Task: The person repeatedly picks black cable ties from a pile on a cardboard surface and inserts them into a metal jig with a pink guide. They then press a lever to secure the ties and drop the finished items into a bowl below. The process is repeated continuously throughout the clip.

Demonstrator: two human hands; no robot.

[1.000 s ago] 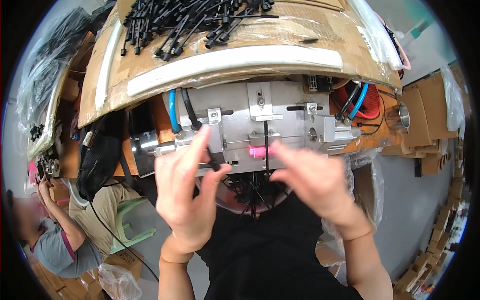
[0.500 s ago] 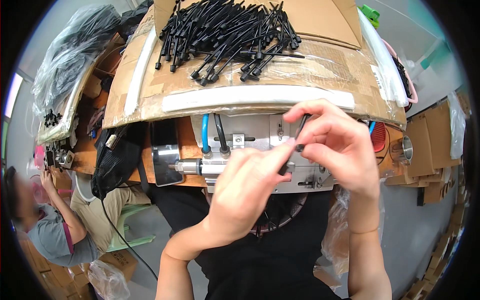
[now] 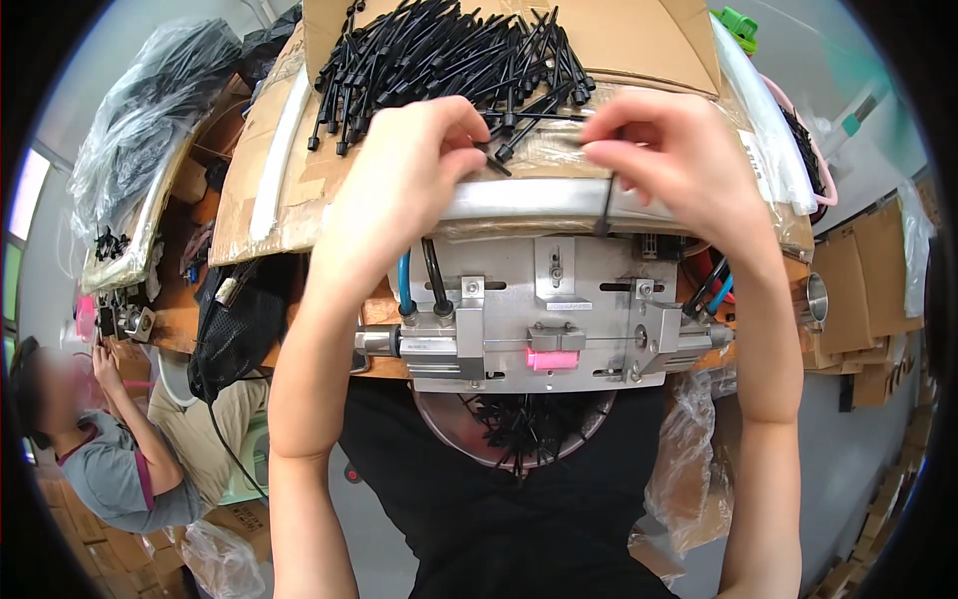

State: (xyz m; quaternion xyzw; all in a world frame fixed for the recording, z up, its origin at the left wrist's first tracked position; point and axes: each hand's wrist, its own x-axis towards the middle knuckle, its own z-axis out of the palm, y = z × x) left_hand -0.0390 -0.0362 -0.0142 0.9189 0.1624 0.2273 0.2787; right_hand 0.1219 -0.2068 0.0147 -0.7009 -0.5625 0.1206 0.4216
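Observation:
My left hand (image 3: 429, 155) is over the near edge of a heap of thin black plastic rods with knobbed ends (image 3: 449, 65). Its thumb and forefinger are curled but apart, close to a rod on the cardboard, and nothing shows between them. My right hand (image 3: 674, 150) is to the right of the heap, fingers bent together. From it a black rod (image 3: 607, 205) hangs down, thick end lowest, over the white foam strip. Nearer me sits a metal fixture (image 3: 509, 270) with a cylinder on each side and a pink block (image 3: 552, 358) under a small clamp in the middle.
A bowl (image 3: 429, 419) of black rods is at my lap beneath the fixture. The heap lies on a cardboard sheet (image 3: 689, 125). Blue and black hoses (image 3: 436, 275) run to the fixture. At left another person (image 3: 130, 449) sits; a metal cup (image 3: 813, 299) stands right.
Both hands have moved from over the fixture up to the cardboard and spread apart, uncovering the fixture's middle. My left hand has let go of the rod that both hands were at.

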